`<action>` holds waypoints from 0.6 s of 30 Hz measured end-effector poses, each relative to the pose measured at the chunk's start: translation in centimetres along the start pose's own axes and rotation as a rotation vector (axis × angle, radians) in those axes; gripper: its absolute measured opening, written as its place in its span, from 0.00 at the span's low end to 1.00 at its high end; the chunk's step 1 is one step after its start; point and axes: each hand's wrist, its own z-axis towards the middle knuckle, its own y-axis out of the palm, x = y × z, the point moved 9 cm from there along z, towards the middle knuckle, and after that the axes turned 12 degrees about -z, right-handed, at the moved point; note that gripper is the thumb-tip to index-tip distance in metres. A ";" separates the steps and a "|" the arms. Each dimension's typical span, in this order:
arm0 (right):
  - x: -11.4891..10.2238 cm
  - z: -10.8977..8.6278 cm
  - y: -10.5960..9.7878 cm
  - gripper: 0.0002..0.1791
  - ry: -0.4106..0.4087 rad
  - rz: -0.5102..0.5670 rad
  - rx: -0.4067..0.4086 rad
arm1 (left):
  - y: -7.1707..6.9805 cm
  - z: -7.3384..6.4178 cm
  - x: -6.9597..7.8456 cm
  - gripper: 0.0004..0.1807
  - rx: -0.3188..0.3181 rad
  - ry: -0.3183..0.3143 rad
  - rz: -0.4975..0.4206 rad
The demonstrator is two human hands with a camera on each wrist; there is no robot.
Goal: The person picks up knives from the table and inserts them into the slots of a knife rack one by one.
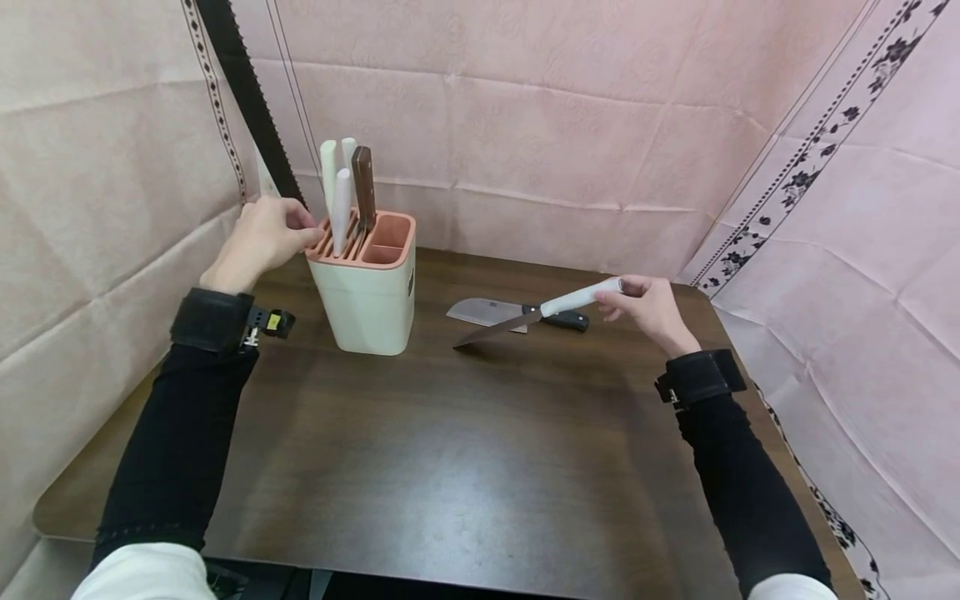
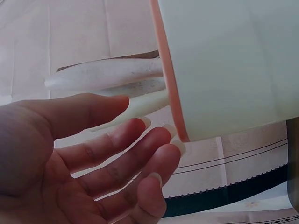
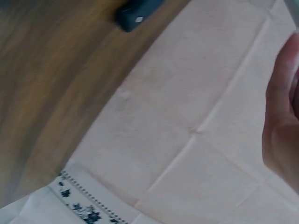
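Pale pink patterned cloth hangs behind and on both sides of a brown wooden table, whose back edge runs close along it. On the right, the table's edge slants down toward the viewer; at the near left, the corner is rounded. A broad stretch of bare wood spreads from the things at the back to the near edge, giving room to move forward and sideways, while the back offers only a narrow strip before the cloth.

At the back left stands an upright pale green knife block with a pink top. Its slots hold a pale green handle, a white front handle, another white handle partly hidden behind, and a brown handle. To the right of the slots, a wide compartment shows its pink inner wall.

The left hand holds nothing; its fingers are loosely bent and apart from the thumb, with fingertips at the block's left rim, though actual contact is hard to tell. The right hand, near the back right corner, pinches a white-handled knife by its handle end. This knife slants down leftward, in front of a cleaver with a black handle lying flat near the back edge; whether the tip touches the wood, I cannot tell
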 end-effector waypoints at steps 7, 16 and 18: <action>-3.5 0.2 -1.2 0.15 -0.075 0.123 0.155 | 0.1 -0.6 1.4 0.17 0.027 0.043 0.010; -8.2 0.5 -2.2 0.10 -0.188 0.169 0.230 | 0.5 -1.2 3.4 0.15 0.016 0.093 -0.014; -9.0 0.5 -2.3 0.10 -0.202 0.165 0.235 | 0.7 -1.3 3.9 0.16 0.001 0.101 -0.026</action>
